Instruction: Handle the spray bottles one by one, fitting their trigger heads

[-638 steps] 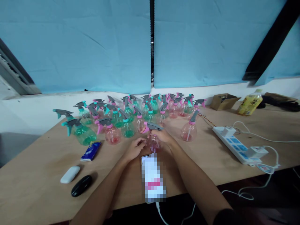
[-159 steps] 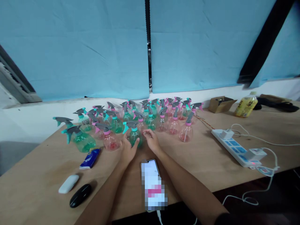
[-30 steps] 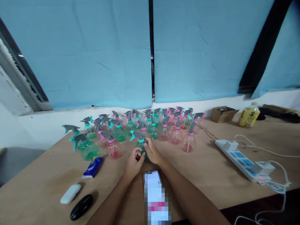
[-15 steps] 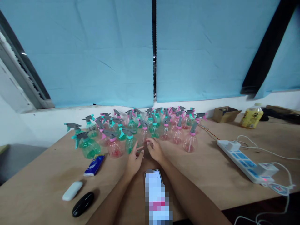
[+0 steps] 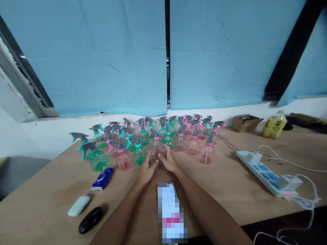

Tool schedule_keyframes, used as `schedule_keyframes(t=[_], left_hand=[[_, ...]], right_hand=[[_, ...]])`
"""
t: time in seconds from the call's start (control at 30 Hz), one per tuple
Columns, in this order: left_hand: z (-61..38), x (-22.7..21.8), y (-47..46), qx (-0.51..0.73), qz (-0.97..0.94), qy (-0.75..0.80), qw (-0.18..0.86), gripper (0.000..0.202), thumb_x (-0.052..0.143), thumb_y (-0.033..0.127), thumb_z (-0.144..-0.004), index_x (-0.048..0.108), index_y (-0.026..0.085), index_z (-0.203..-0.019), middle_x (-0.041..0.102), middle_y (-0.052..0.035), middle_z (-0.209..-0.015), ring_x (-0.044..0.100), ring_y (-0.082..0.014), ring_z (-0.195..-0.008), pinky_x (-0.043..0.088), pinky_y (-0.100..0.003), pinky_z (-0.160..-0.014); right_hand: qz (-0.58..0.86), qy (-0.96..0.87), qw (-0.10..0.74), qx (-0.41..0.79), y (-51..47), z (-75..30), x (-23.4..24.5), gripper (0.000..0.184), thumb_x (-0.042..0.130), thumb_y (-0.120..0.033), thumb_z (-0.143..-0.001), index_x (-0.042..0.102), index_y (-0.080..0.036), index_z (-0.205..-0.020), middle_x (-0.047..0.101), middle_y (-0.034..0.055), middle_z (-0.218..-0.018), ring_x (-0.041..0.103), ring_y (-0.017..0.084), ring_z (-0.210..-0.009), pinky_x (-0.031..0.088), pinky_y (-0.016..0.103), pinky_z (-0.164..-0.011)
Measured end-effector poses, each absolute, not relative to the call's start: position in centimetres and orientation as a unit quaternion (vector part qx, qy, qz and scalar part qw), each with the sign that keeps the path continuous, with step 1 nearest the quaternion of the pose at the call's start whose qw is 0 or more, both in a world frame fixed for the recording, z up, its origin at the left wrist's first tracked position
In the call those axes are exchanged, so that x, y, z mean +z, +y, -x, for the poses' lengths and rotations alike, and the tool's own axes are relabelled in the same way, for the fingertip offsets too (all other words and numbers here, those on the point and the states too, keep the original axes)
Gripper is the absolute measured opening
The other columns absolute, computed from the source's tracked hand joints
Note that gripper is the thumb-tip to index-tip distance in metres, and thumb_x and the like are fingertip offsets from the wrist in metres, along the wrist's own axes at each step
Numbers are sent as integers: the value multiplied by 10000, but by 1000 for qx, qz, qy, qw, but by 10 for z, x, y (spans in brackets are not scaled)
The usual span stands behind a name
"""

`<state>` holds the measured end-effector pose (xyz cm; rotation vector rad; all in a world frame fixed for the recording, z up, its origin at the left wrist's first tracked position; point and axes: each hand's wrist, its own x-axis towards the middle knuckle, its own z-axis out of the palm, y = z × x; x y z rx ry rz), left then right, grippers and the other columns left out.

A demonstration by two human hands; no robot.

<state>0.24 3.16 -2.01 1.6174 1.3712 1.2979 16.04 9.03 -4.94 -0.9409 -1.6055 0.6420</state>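
Observation:
Just beyond my hands stands a clear pink spray bottle (image 5: 156,146), upright, with a pink collar and grey trigger head. My left hand (image 5: 148,170) is at its near left side, fingers apart and thumb pointing right. My right hand (image 5: 168,160) is at its near right side, fingers spread and slightly curved. Whether fingertips touch the bottle I cannot tell. A green spray bottle (image 5: 139,154) stands close beyond the left fingers. To its left are another pink spray bottle (image 5: 124,160) and a larger-looking green spray bottle (image 5: 98,160). Neither hand grips anything.
Several more pink and green spray bottles crowd the table's back. A phone (image 5: 170,204), partly blurred out, lies between my forearms. Leftward are a blue packet (image 5: 102,178), a white case (image 5: 79,206) and a black case (image 5: 90,220). A power strip (image 5: 265,173), carton (image 5: 246,124) and yellow drink bottle (image 5: 274,126) stand right.
The green spray bottle by my left hand has shifted slightly left. My fingers have moved from near each other to either side of the pink spray bottle in the middle.

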Motion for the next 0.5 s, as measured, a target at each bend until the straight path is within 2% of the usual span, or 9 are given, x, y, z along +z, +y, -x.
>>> schedule_keyframes(t=[0.1, 0.17, 0.23, 0.3, 0.4, 0.5], left_hand=[[-4, -19, 34, 473, -638, 522, 311, 770, 615, 467, -882, 285, 231, -1536, 366, -124, -1573, 357, -267, -1446, 274, -461, -1190], [-6, -20, 33, 458, -651, 518, 312, 777, 596, 493, -890, 268, 231, -1544, 324, -117, -1594, 314, -259, -1466, 244, -454, -1204], [-8, -21, 32, 452, -660, 510, 317, 775, 601, 494, -885, 281, 228, -1540, 315, -122, -1597, 328, -263, -1460, 254, -453, -1201], [-8, -23, 32, 457, -666, 498, 316, 774, 618, 481, -876, 301, 219, -1532, 337, -136, -1586, 370, -272, -1438, 289, -454, -1185], [-8, -25, 31, 462, -680, 482, 303, 755, 616, 457, -882, 303, 223, -1529, 393, -137, -1558, 429, -269, -1400, 354, -449, -1148], [-8, -24, 28, 452, -704, 481, 260, 716, 609, 435, -888, 324, 247, -1518, 401, -117, -1553, 415, -272, -1402, 363, -462, -1138]], right_hand=[[418, -684, 540, 256, 90, -161, -49, 682, 585, -455, -892, 324, -193, -1465, 537, 158, -1319, 506, 265, -1255, 366, 498, -1104], [432, -695, 522, 242, 90, -162, -49, 695, 584, -469, -888, 340, -186, -1475, 504, 171, -1368, 447, 292, -1321, 318, 526, -1132], [432, -707, 506, 238, 90, -163, -49, 689, 572, -473, -893, 350, -201, -1485, 431, 168, -1465, 332, 309, -1418, 253, 545, -1165], [422, -711, 504, 250, 89, -163, -49, 673, 546, -465, -910, 335, -220, -1500, 390, 145, -1519, 278, 297, -1456, 234, 543, -1179], [409, -703, 517, 267, 86, -164, -48, 655, 522, -449, -925, 321, -222, -1506, 410, 131, -1515, 346, 276, -1424, 274, 520, -1168], [414, -694, 534, 247, 84, -165, -45, 638, 531, -429, -919, 338, -222, -1490, 443, 133, -1475, 378, 280, -1389, 286, 515, -1157]])
